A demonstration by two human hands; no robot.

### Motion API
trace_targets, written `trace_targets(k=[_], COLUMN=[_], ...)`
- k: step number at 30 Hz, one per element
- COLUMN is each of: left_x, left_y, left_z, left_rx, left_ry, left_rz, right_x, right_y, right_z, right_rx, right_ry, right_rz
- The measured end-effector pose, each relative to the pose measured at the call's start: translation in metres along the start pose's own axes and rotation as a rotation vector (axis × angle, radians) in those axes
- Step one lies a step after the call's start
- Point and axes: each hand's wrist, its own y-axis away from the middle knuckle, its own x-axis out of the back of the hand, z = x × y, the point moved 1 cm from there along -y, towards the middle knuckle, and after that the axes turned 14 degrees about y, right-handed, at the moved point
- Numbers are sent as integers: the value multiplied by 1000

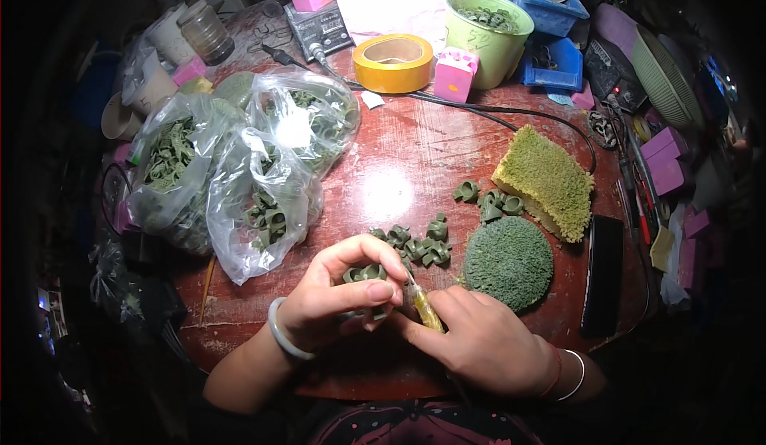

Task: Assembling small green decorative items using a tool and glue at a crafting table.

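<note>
My left hand point(323, 293) is curled around several dark green rings point(365, 273), which look like wax. Its thumb and forefinger come together close to the tip of a pen-like tool. That slim tool point(427, 309), with a yellow handle and a thin pale tip, is gripped in my right hand point(483, 337). Whether the fingertips of my left hand pinch one single ring at the tip is hard to make out. Just beyond my hands lies a loose group of green rings point(429, 250). A smaller group of them point(499, 204) rests farther right, by the sponges.
A round green sponge point(509, 263) and a yellow-green sponge block point(546, 182) lie right, beside a black phone point(601, 277). Clear bags point(263, 198) of green pieces fill the left. Behind stand orange tape point(392, 82), a green bucket point(479, 50) and a control box with cables point(319, 30).
</note>
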Motion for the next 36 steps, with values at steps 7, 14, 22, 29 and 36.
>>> trace_targets(k=[7,14,22,29,36], left_x=[-2,-3,-4,-4,-3], left_y=[0,1,0,0,-2], left_z=[0,1,2,1,1], left_rx=[1,-4,15,4,25], left_ry=[-24,-7,-34,-44,-34], left_rz=[17,21,34,31,31], right_x=[-2,5,-3,-4,-2], right_y=[0,-3,0,1,1], right_z=[0,-1,1,-1,2], right_rx=[-40,-91,-102,-150,-112], right_ry=[55,-31,71,139,129], right_rz=[36,-7,-23,-31,-34])
